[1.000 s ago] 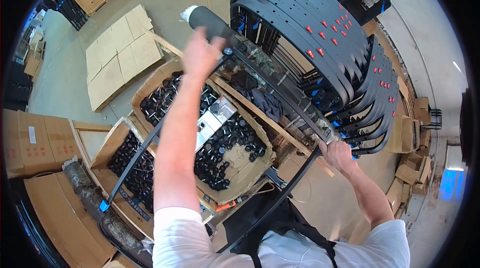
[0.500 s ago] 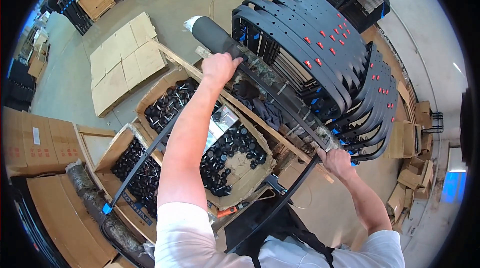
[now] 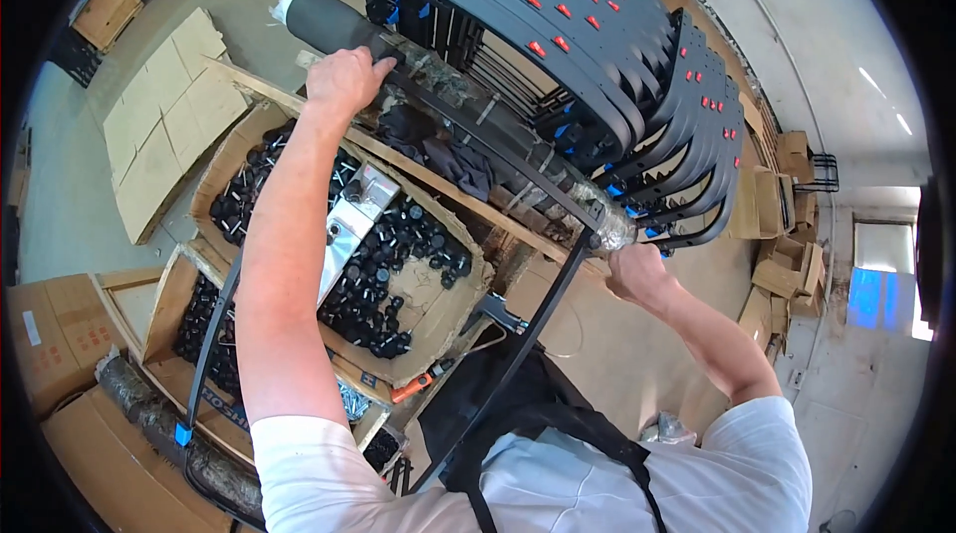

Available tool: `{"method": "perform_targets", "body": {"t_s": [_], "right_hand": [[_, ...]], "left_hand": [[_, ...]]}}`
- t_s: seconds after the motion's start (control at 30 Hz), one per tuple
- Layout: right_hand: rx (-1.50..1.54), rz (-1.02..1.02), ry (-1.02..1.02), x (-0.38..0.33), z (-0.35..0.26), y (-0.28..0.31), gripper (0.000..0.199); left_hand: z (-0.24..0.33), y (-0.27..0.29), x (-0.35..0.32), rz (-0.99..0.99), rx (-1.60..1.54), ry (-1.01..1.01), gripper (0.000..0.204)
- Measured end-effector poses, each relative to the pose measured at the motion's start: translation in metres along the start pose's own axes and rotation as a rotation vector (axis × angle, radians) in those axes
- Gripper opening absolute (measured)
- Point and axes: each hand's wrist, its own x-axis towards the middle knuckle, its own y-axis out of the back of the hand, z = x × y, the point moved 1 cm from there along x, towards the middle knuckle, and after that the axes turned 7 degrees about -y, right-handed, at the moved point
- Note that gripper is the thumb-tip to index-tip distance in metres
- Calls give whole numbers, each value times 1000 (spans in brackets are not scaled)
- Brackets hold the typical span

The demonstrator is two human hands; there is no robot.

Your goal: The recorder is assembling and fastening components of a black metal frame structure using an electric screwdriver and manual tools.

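A black U-shaped metal frame (image 3: pixel 533 319) lies across a padded, plastic-wrapped rail (image 3: pixel 334 23). Its two legs reach back toward me, and the left leg has a blue piece at a bend. My left hand (image 3: pixel 344 83) is closed on the frame near its far left corner, thumb lying along the bar. Beside the right corner, at the wrapped end of the rail, my right hand (image 3: pixel 639 272) is closed with fingers curled under. What those fingers hold is hidden. Below my left arm, a cardboard box (image 3: pixel 460 319) holds many black-headed bolts and a small metal-and-white box (image 3: pixel 344 229).
Curved black frames with red pieces (image 3: pixel 558 10) are stacked beyond the rail. A second bin of black parts (image 3: pixel 194 319) stands at left, near another wrapped rail (image 3: pixel 129 394). An orange-handled tool (image 3: pixel 410 389) and a pneumatic tool (image 3: pixel 498 312) lie close to me. Flattened cardboard (image 3: pixel 164 125) is on the floor.
My view has shifted, so the scene sits further left and higher. My left hand keeps its hold on the frame. My right hand has slid slightly off the frame's corner, fingers now curled in.
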Motion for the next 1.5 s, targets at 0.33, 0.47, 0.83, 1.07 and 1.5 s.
{"method": "perform_targets", "body": {"t_s": [0.33,0.47,0.83,1.07,1.5], "right_hand": [[51,202,8,9,-14,26,48],[-82,-98,-1,22,-5,20,56],[81,177,-67,20,-12,5,50],[101,184,-112,15,-7,1,50],[147,259,-74,25,-17,-4,46]], "left_hand": [[-2,13,0,5,85,-111,45],[16,22,8,-183,34,143,54],[3,34,7,-203,-148,146,46],[17,28,5,-160,-143,71,48],[5,0,10,-67,99,-74,50]]}}
